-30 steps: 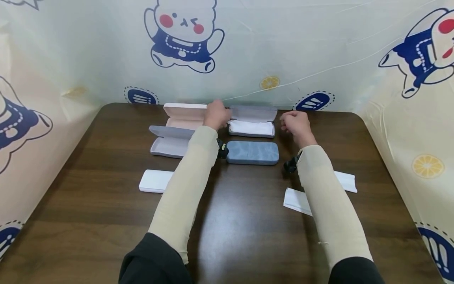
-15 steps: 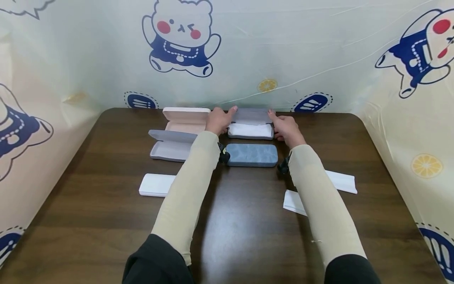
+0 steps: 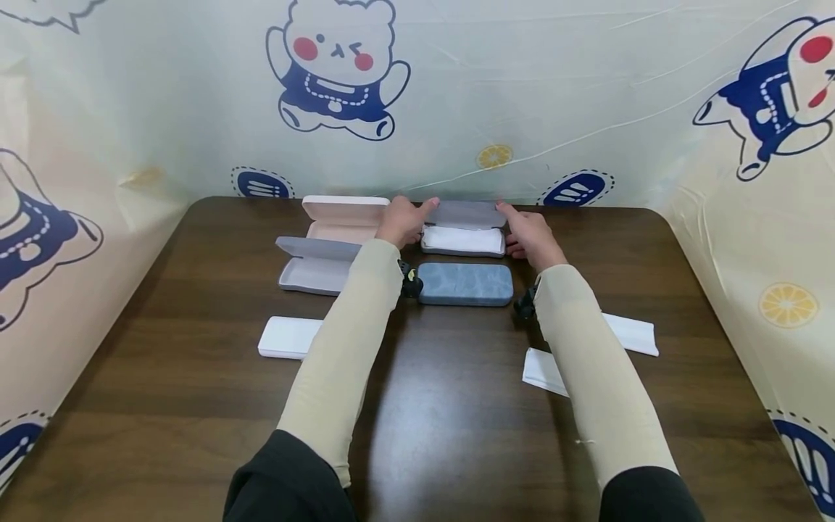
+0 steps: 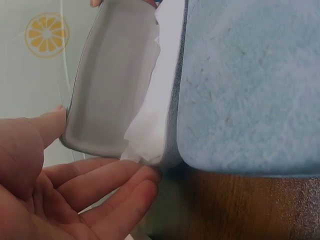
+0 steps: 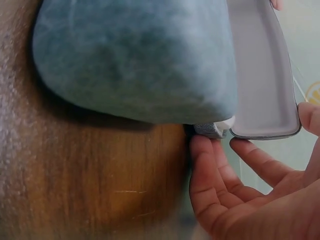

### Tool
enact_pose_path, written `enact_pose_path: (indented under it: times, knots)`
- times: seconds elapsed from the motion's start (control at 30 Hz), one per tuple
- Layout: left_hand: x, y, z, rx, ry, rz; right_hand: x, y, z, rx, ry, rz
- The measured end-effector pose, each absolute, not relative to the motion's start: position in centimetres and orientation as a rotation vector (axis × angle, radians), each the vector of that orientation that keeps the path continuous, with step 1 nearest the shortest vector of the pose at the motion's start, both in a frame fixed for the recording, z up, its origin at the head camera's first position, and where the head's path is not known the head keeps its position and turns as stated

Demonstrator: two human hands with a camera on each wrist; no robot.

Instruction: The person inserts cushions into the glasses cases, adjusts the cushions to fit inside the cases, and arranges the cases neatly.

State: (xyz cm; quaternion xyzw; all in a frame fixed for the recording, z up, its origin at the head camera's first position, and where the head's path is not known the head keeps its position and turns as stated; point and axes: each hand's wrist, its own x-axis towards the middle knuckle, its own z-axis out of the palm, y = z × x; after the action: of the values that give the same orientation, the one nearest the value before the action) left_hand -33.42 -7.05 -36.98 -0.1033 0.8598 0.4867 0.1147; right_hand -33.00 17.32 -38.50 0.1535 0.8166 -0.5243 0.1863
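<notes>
At the back of the table stands an open grey glasses case (image 3: 464, 214) with a folded white cloth (image 3: 463, 238) inside its base. My left hand (image 3: 401, 220) is at the case's left end and my right hand (image 3: 531, 235) at its right end. In the left wrist view the thumb touches the lid's edge and extended fingers (image 4: 95, 180) touch the end of the base. The right wrist view shows the right thumb at the lid's edge, with fingers (image 5: 207, 160) against the base. A closed blue glasses case (image 3: 465, 283) lies just in front.
To the left stand an open pink-lined case (image 3: 346, 210) and an open grey-lined case (image 3: 316, 273). A white case (image 3: 288, 337) lies nearer, partly behind my left sleeve. Two white cloths, a far one (image 3: 633, 333) and a near one (image 3: 543, 371), lie around my right forearm. Printed sheeting encloses the table.
My right hand has moved left to the grey case's end, and my left hand has raised its thumb to the lid. Over the last half second both hands have stayed nearly still.
</notes>
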Motion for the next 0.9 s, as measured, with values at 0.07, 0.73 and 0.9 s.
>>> enact_pose_path:
  times: [0.07, 0.73, 0.9]
  knots:
    - [-33.3, -7.2, -37.2, -0.297, 2.479, 1.496, -33.0, 17.4, -38.7, 0.430, 2.291, -1.489]
    - [-32.5, -7.9, -36.4, -0.076, 2.587, 1.124, -31.9, 17.9, -39.2, 0.375, 2.300, -1.613]
    - [-32.4, -7.6, -36.6, -0.023, 2.693, 0.898, -31.4, 17.8, -39.8, 0.315, 2.367, -1.562]
